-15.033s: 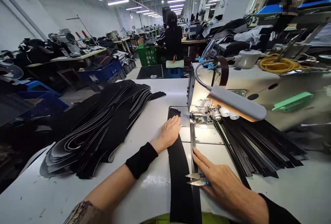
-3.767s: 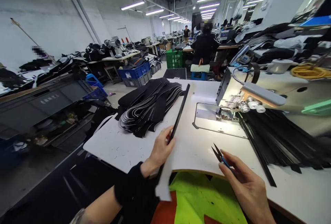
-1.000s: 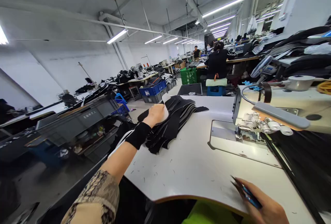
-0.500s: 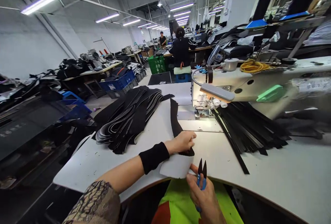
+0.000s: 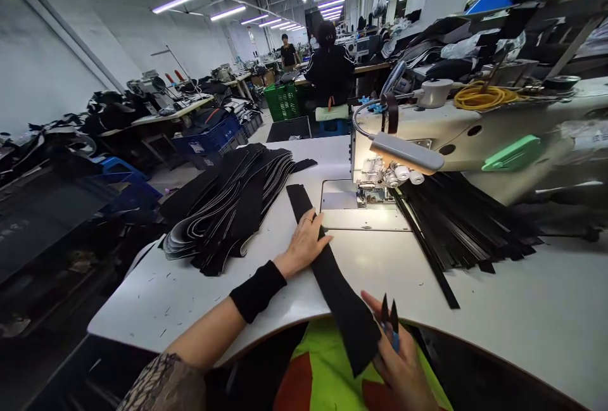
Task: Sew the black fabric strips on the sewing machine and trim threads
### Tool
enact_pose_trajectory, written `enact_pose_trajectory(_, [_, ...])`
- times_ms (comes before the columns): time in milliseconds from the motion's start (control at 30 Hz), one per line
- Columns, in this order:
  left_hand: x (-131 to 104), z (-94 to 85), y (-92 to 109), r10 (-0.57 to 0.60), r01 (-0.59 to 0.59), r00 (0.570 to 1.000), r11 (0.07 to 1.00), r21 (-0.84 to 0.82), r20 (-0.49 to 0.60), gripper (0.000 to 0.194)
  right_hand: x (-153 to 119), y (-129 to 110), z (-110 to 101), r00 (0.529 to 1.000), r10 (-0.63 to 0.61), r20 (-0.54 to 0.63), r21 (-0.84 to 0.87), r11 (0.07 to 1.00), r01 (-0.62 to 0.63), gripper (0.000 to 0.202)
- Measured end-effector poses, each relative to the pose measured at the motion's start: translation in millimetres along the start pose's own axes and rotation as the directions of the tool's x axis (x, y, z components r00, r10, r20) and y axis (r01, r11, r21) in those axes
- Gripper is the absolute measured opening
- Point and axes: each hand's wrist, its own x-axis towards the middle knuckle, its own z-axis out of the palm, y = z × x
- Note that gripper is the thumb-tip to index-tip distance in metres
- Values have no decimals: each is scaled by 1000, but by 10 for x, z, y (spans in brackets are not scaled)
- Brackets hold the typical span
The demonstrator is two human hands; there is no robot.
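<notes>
A long black fabric strip (image 5: pixel 339 287) runs across the white tabletop and over its front edge, black face up. My left hand (image 5: pixel 304 245) lies on its upper part, fingers extended and thumb apart. My right hand (image 5: pixel 401 360) holds blue-handled thread snips (image 5: pixel 390 322), their dark blades pointing up and apart. The strip's near end touches that hand's fingers; whether they pinch it is hidden. Left of my left hand lies a pile of similar black strips (image 5: pixel 232 208). Beyond the strip stands a sewing machine (image 5: pixel 427 139), its lamp lighting the needle area.
A fan of narrow black bands (image 5: pixel 460 224) lies right of the needle area, one band reaching forward. Thread scraps dot the tabletop (image 5: pixel 142 309). Blue crates (image 5: pixel 209 139), a green crate (image 5: pixel 281 102) and a seated person (image 5: pixel 329 75) are farther back.
The strip, previously folded over with its pale underside showing, now lies extended, black side up. My left hand has moved up and left, unclenching onto it. My right hand has shifted right with the snips.
</notes>
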Motion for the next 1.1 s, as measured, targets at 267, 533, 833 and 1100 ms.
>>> enact_pose_trajectory(267, [207, 103, -37, 92, -118, 979, 984, 137, 180, 54, 250, -409, -737, 825, -556, 101, -733, 519, 439, 27])
enact_pose_trajectory(533, [273, 236, -19, 217, -218, 976, 960, 177, 21, 41, 1123, -996, -668, 884, -439, 160, -984, 1, 178, 25])
enact_pose_trajectory(833, [267, 275, -87, 247, -241, 969, 960, 143, -19, 40, 1532, -1293, -505, 951, -300, 74, -992, 78, 102, 21])
enact_pose_trajectory(1100, [172, 208, -2, 249, -249, 968, 965, 88, 7, 38, 278, -661, -561, 943, -233, 237, -873, 374, 312, 53])
